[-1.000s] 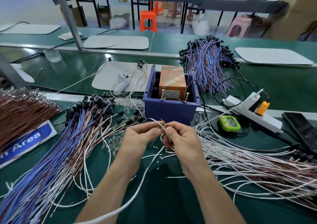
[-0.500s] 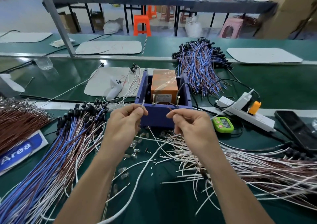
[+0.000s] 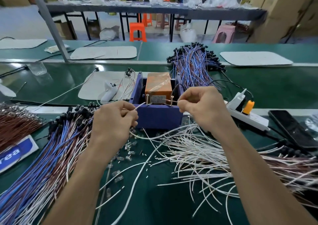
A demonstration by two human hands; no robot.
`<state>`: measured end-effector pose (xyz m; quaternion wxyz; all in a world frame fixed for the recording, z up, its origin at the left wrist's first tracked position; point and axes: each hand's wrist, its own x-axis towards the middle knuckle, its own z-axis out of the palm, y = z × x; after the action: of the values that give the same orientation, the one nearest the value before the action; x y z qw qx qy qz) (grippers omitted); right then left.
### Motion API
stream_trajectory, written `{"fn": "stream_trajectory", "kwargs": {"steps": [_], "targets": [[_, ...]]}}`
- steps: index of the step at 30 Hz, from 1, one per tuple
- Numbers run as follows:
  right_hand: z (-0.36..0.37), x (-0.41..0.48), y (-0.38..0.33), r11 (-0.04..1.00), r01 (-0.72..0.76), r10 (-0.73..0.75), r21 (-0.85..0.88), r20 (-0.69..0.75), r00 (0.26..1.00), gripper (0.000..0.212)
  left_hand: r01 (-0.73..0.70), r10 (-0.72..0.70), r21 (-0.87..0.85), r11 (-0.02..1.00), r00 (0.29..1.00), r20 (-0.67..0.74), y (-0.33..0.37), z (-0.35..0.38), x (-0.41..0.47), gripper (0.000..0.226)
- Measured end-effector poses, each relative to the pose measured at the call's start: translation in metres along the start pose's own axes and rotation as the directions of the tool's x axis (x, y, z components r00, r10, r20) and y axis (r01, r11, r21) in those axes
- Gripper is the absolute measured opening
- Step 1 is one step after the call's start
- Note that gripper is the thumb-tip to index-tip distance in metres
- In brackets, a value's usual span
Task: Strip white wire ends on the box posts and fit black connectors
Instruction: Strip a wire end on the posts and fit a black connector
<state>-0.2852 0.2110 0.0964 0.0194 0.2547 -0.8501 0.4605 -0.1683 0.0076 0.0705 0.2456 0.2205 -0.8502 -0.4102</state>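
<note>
White wire ends (image 3: 139, 106) are held at the two metal posts (image 3: 147, 100) on the front rim of the blue box (image 3: 160, 117), mid-bench on the green mat. Stripping appears to be the step in hand, and no black connector is visible on this wire. The heap of loose white wires (image 3: 197, 156) to the right suggests most of the job lies ahead, while bundles tipped with black connectors (image 3: 77, 109) lie at left. The left hand (image 3: 113, 121) pinches one end between thumb and curled fingers, aimed at the left post. The right hand (image 3: 201, 111) pinches another end the same way at the right post.
</note>
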Motion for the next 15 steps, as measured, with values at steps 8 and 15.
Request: {"fn": "stream_trajectory", "kwargs": {"steps": [8, 15], "targets": [[0.004, 0.009, 0.025, 0.999, 0.029, -0.029, -0.033, -0.008, 1.0, 0.014, -0.129, 0.126, -0.004, 0.992, 0.975, -0.181, -0.015, 0.023, 0.005, 0.007], [0.011, 0.014, 0.029, 0.998, 0.062, -0.061, -0.034, 0.032, 0.998, 0.008, -0.192, 0.166, -0.079, 0.978, 0.952, -0.259, -0.028, 0.039, 0.005, 0.017]]}}
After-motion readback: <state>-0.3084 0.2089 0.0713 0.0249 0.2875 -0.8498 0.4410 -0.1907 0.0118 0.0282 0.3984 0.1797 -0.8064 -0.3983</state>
